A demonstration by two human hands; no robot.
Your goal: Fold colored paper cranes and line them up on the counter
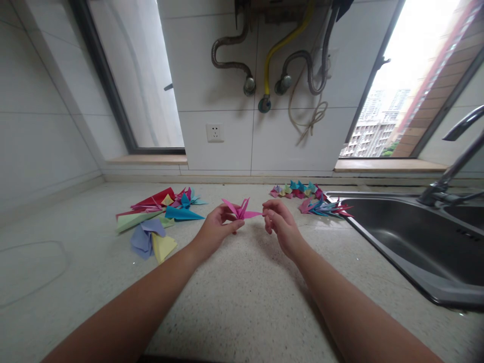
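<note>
My left hand (219, 225) is closed on a pink origami crane (241, 210), pinching its lower body between thumb and fingers above the counter. The crane's folded points stand up in the middle and stretch out to both sides. My right hand (280, 225) is at the crane's right side, its fingers curled in, with thumb and fingertips at the end of the long right point. How firmly those fingertips grip the tip is hard to make out.
Folded paper pieces (151, 222) in several colours lie in a loose pile on the left of the speckled counter (234, 302). At the back right are a row of small folded papers (298, 189) and a stack of folded cranes (323, 207), beside the steel sink (408, 242) and faucet (446, 176).
</note>
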